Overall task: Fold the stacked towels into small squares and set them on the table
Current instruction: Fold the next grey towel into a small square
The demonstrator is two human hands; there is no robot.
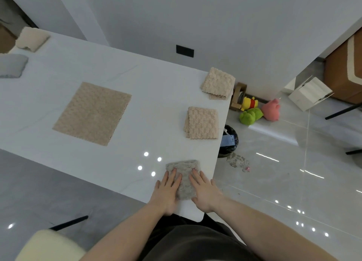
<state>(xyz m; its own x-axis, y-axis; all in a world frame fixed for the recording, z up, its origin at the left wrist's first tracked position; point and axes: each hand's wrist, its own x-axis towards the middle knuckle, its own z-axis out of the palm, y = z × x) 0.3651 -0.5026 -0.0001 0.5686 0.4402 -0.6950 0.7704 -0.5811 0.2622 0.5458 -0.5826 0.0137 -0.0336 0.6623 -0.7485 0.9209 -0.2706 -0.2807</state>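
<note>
Grey folded towel (184, 179) at near desk (82, 68) corner, left hand (166, 190) and right hand (204, 192) flat on it, fingers straight, gripping nothing: press evenly, square edges, match two beige folded towels (201, 122) lined along right edge, unfolded beige towel (92, 113) next.

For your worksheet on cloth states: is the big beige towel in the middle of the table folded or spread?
Spread. The big beige towel lies flat as a single large square on the table, far wider than the folded towels near the right edge.
</note>
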